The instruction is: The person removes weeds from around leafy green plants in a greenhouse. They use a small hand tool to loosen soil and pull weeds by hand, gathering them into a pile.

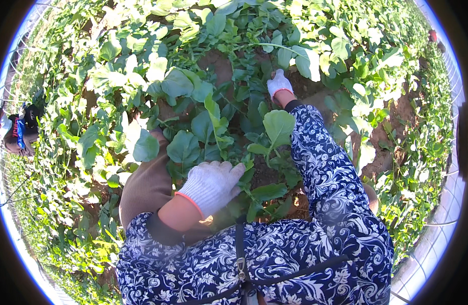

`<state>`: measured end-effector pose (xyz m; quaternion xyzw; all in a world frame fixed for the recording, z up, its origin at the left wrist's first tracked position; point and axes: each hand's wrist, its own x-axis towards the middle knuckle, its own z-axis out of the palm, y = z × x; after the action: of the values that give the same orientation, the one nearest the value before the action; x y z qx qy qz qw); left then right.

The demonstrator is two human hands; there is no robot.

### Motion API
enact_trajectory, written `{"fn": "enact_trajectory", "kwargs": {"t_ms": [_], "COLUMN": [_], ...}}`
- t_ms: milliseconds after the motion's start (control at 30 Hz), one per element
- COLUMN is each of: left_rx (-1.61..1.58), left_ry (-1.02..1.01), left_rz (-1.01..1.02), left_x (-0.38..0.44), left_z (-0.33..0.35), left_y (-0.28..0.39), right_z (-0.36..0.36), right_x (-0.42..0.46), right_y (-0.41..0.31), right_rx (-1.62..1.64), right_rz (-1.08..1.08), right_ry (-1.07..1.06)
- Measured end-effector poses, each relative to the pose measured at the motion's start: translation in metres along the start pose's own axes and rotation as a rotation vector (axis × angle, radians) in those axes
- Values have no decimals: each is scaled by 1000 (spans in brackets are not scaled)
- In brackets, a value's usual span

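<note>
My left hand [215, 185], in a white knit glove with an orange cuff edge, is curled over the stems of a leafy green plant [251, 190] near my body; whether it grips them cannot be told. Farther out, my right hand [280, 84], gloved the same way, reaches down between plants at a patch of brown soil [306, 85]. Its fingertips are partly hidden, so what it touches is unclear. Broad green leaves [279, 127] stand between the two hands.
Dense leafy plants [116, 76] surround me on all sides. My bent knee in brown trousers [146, 187] is at left. Another person [22, 131] in dark clothing is at the far left edge. A red object [432, 36] shows at far right. Bare soil [382, 152] runs along the right.
</note>
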<state>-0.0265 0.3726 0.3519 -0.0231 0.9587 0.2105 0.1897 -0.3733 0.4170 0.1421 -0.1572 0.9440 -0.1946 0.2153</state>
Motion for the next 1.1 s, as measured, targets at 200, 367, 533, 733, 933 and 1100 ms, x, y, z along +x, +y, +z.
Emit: {"fn": "enact_trajectory", "kwargs": {"t_ms": [200, 367, 533, 733, 933, 1100], "left_rx": [17, 74, 59, 50, 50, 34], "left_ry": [-45, -77, -53, -73, -84, -64], "left_rz": [19, -20, -5, -27, -2, 17], "left_x": [8, 13, 10, 2, -1, -4], "left_z": [-1, -2, 5, 2, -1, 3], "left_y": [2, 0, -2, -1, 3, 3], "right_z": [-23, -34, -50, -101, -75, -7], "right_x": [-14, -29, -48, -109, -102, -56], "right_y": [15, 14, 19, -12, -51, -116], "right_rx": [-88, -59, -186, -422, -350, -217], "right_rz": [-71, -103, -190, -460, -579, -403], "right_ry": [-53, 26, -120, -22, -123, -276]}}
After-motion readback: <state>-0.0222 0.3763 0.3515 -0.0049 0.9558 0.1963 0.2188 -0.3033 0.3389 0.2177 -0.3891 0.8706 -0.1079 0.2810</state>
